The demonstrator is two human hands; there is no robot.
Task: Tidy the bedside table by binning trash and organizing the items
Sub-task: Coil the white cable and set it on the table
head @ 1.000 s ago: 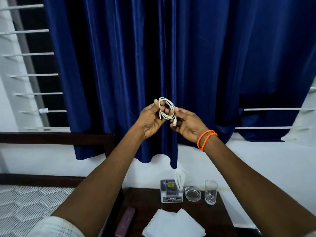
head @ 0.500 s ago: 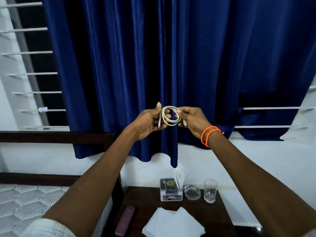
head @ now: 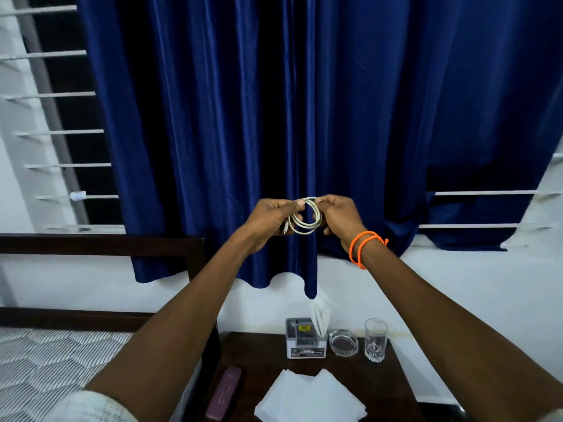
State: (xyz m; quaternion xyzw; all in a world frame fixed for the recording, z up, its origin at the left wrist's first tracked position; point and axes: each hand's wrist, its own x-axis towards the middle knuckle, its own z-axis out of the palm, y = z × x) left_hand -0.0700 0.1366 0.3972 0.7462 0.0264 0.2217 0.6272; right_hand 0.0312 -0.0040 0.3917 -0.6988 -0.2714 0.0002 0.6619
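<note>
I hold a white cable wound into a small coil, raised in front of the blue curtain. My left hand pinches the coil's left side, one plug end poking out below its fingers. My right hand, with orange bands on the wrist, grips the coil's right side. Far below stands the dark wooden bedside table. On it are a white box holder with folded paper, a glass ashtray, a drinking glass, spread white tissues and a maroon case.
A blue curtain hangs over a barred window behind the table. The bed with a striped cover and dark headboard stands to the left, right against the table. White wall runs below the curtain.
The coil has been lowered and turned flatter between my hands. My right hand has shifted from the loose plug end to a grip on the coil's right side.
</note>
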